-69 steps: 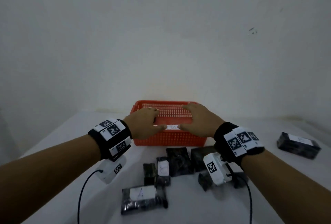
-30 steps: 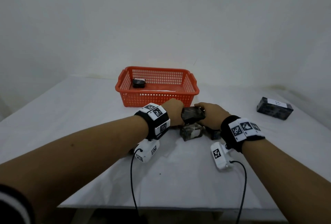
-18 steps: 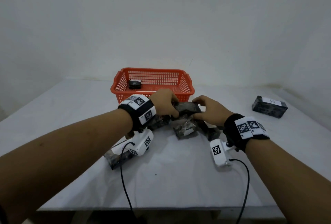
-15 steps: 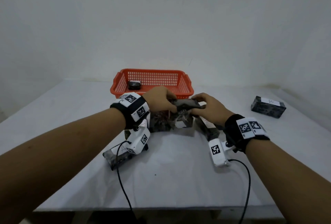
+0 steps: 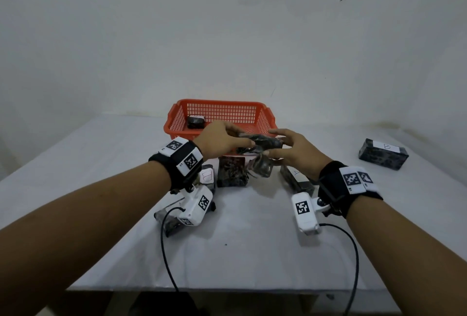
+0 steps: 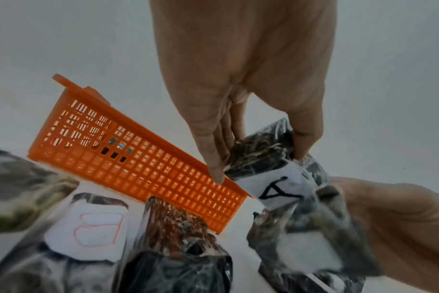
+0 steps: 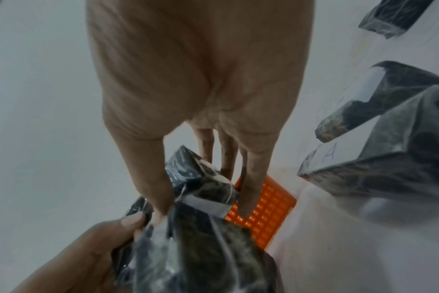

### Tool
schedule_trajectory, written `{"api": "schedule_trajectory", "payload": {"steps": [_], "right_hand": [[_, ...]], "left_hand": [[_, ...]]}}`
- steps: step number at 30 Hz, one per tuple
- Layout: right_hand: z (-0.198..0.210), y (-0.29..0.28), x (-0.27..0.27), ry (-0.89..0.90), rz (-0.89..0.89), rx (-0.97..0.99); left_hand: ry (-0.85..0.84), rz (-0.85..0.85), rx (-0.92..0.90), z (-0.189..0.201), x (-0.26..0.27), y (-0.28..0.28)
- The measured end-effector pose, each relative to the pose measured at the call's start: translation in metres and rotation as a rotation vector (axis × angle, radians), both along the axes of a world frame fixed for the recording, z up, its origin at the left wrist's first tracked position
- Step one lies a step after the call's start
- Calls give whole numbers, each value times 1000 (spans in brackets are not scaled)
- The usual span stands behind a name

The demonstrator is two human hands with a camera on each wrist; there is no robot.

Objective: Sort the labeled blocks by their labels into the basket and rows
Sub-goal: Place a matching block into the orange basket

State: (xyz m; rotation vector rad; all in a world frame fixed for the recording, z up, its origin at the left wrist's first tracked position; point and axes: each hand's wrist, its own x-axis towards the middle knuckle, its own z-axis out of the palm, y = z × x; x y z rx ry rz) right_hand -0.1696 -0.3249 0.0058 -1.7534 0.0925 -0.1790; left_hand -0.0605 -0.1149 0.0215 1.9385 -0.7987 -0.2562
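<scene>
**Both hands on one wrapped block, just short of the basket**

Nearest on the white bench [image 5: 252,252], partly hidden under the left wrist camera, lies a wrapped block [image 5: 168,219]. Beyond it a block labelled B [image 5: 207,176] sits beside an upright dark block [image 5: 231,171]; another block [image 5: 294,179] lies at the right wrist.

Above these, the left hand [image 5: 222,140] and right hand [image 5: 293,150] share a raised block [image 5: 265,142]: each grip is closed on one end, thumb against fingers. The head view shows only its dark plastic; the left wrist view shows its white label, marked A [image 6: 278,193] (the right wrist view catches just the label's edge).

Behind the hands stands the orange basket [image 5: 177,121], holding one small block [image 5: 195,121]. Well apart at far right lies a lone block [image 5: 382,153].
</scene>
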Motion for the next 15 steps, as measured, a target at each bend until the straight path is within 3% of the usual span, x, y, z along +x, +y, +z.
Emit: {"api": "schedule_trajectory", "payload": {"steps": [7, 15], "right_hand": [[-9, 2, 6, 33, 21, -67], [-15, 3, 12, 9, -35, 96]], "left_hand": [[0, 26, 13, -6, -7, -6], [58, 11, 5, -9, -6, -3]]}}
